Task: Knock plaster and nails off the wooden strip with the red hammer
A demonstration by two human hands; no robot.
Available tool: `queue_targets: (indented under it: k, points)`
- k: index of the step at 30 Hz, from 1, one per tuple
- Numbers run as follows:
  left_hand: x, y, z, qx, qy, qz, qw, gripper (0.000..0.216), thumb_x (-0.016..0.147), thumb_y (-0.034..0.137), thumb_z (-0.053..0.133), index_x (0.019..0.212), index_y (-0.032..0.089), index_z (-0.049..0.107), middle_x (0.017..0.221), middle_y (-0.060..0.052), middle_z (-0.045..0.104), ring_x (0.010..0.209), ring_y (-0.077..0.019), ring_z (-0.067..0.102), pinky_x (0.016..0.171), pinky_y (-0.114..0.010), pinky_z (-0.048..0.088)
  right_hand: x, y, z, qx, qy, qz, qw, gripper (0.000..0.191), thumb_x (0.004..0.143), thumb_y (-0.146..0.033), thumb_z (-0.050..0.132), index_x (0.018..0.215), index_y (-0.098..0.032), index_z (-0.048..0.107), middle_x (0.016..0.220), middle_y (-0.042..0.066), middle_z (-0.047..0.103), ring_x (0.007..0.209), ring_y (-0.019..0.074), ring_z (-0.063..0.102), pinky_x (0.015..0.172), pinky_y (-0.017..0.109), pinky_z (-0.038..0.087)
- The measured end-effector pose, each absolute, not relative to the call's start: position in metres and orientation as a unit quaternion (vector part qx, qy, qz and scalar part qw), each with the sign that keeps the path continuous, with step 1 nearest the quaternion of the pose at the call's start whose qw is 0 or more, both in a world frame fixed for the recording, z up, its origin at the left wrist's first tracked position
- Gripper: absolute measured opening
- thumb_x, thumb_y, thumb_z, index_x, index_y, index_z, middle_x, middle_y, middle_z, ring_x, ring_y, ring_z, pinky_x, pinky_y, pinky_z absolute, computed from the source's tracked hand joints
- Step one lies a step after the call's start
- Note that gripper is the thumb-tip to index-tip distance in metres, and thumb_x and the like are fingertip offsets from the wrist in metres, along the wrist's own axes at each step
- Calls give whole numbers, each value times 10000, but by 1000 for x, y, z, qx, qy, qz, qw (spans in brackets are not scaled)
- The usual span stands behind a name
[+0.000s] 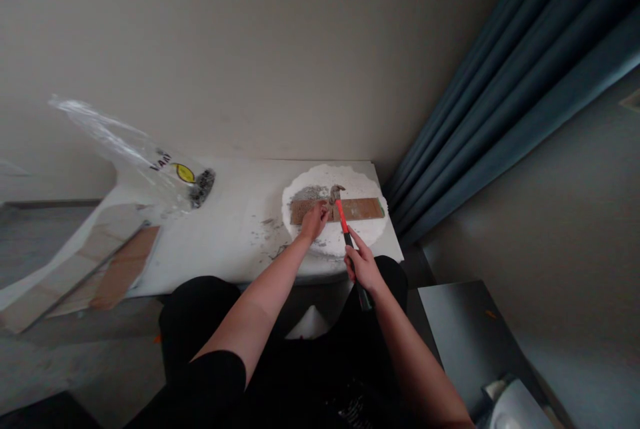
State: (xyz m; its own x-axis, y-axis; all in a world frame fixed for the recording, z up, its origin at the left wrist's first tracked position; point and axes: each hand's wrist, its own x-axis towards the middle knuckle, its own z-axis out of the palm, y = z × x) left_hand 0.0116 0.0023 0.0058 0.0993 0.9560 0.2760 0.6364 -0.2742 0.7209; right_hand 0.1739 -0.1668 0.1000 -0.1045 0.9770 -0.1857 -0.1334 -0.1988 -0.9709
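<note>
My right hand (pixel 362 266) is wrapped round the black grip of a claw hammer (pixel 342 213) with a red neck. The hammer's head lies over a narrow brown board (pixel 363 208), close to the fingertips of my left hand (pixel 315 220). Those fingers are drawn together above the board; whatever they pinch, if anything, is too small to make out. Under the board is a round white scalloped mat (pixel 327 240). Grey crumbly bits (pixel 311 193) are scattered on the mat and on the board's left half.
A white table (pixel 235 216) stands against the wall, with grey crumbs left of the mat. On it, a clear plastic bag (pixel 150 159) holds dark grey bits. Cardboard pieces (pixel 127 266) overhang its left end. Blue curtains (pixel 480 82) hang at right, above a grey cabinet (pixel 463 322).
</note>
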Motion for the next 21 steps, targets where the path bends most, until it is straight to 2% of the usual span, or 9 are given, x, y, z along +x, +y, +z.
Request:
queue_targets:
  k: [9, 13, 16, 21]
  points:
    - [8, 4, -1, 705, 542, 391, 237, 365, 964, 198, 635, 1319, 182, 554, 1018, -90, 795, 945, -236, 760, 850, -341, 568, 171, -169, 90, -495, -431, 605, 451, 848, 930, -451, 600, 1690, -206, 316, 564, -130, 483, 335, 69, 395, 312, 171, 296]
    - [8, 3, 1, 707, 547, 378, 240, 357, 961, 178, 617, 1312, 174, 556, 972, -83, 795, 904, -241, 760, 850, -354, 570, 170, -169, 95, -487, -429, 600, 469, 869, 929, -469, 598, 1701, -223, 284, 592, -126, 496, 334, 63, 387, 315, 174, 296]
    - [8, 3, 1, 702, 545, 386, 247, 380, 955, 179, 624, 1327, 179, 548, 993, -85, 797, 922, -242, 760, 861, -355, 572, 169, -167, 95, -492, -432, 608, 451, 903, 911, -468, 613, 1703, -197, 275, 551, -136, 470, 332, 73, 386, 316, 176, 296]
    - [8, 4, 1, 695, 549, 387, 256, 379, 948, 169, 633, 1318, 174, 553, 983, -94, 795, 929, -248, 757, 869, -372, 571, 167, -168, 92, -496, -431, 603, 453, 873, 928, -458, 581, 1704, -205, 272, 541, -140, 457, 333, 77, 385, 317, 177, 307]
